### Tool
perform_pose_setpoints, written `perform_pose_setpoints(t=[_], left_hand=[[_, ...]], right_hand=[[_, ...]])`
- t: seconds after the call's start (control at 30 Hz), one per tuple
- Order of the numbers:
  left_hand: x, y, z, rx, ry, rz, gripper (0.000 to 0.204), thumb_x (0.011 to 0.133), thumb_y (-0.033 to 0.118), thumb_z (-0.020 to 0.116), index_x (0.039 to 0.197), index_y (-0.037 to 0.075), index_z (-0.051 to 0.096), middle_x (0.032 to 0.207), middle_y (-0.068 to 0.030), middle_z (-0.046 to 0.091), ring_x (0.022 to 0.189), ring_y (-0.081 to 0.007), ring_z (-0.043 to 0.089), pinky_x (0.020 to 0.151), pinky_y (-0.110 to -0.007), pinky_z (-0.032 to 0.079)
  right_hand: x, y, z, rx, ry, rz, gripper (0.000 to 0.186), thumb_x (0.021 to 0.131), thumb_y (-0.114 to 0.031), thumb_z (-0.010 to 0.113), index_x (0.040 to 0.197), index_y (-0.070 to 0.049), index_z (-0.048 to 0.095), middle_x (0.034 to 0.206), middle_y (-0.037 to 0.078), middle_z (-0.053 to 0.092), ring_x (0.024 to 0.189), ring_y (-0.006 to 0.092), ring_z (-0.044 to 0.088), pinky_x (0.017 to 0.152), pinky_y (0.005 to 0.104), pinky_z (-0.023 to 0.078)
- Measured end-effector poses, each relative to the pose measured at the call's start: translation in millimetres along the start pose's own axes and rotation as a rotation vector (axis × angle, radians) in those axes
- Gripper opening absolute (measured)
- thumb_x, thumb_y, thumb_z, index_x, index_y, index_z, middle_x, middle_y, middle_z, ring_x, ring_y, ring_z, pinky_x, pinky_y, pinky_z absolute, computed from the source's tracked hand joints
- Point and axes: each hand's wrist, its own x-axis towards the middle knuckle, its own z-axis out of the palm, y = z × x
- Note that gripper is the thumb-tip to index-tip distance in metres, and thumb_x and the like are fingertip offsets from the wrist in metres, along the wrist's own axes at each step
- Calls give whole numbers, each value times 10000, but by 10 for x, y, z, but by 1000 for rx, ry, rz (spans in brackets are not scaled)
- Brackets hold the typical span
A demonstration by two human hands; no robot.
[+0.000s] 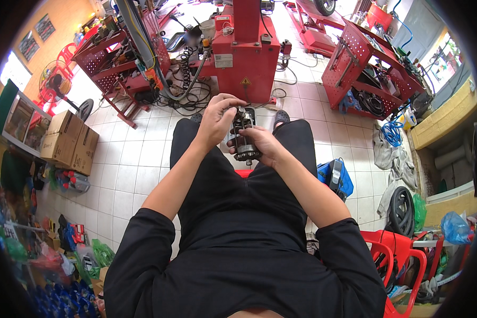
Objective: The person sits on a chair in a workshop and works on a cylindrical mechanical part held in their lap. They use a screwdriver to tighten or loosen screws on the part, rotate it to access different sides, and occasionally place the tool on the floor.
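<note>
A dark steel and silver mechanical assembly (245, 142), with round end pieces and a short shaft at its bottom, is held upright between my thighs in the middle of the view. My left hand (220, 117) grips its upper end, fingers curled over the top and partly hiding it. My right hand (261, 143) is closed around its middle and lower part, thumb across the front and fingertips showing at the left side.
A red lift base (244, 79) with hoses and cables stands ahead, between red tool carts (344, 74). Cardboard boxes (69, 140) are left; a blue bag (340, 180), tyres (400, 209) and a red plastic chair (413, 254) are right. Clutter lines both sides.
</note>
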Motion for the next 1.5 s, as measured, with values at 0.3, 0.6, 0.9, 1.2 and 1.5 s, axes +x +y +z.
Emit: perform_pose_setpoints(t=[0.3,0.6,0.9,1.2,1.5], left_hand=[[-4,78,5,30,-1,60,231,770,102,578,983,27,626,952,-97,568,935,-237,550,863,-333,423],[-3,55,-10,-12,-36,21,226,775,110,574,980,24,615,955,-87,565,954,-219,546,864,-332,422],[-8,-5,-12,-22,-69,6,297,782,78,521,1065,27,594,1031,-81,558,1000,-176,528,877,-305,401],[-10,-74,2,-153,-100,-78,278,795,146,554,1038,25,610,1071,-92,548,988,-185,524,873,-293,397],[-14,-56,6,-326,-95,-164,253,821,163,546,1016,10,601,1073,-74,556,932,-177,534,887,-303,391]], right_hand=[[-26,-22,32,15,6,-11,182,922,-125,420,1050,0,451,911,188,648,753,274,678,560,342,550],[-20,-3,19,6,-12,-5,195,918,-125,426,1060,8,446,913,183,650,753,274,680,528,332,545],[-7,5,13,-15,-14,-8,192,919,-144,420,1057,-12,441,909,169,655,748,257,683,391,313,488],[-3,23,13,-42,-8,-10,199,917,-148,421,1058,-12,453,908,155,656,741,243,684,368,305,465],[-25,4,37,-34,-3,-9,199,914,-147,431,1051,-6,459,905,159,655,737,242,683,383,305,476]])
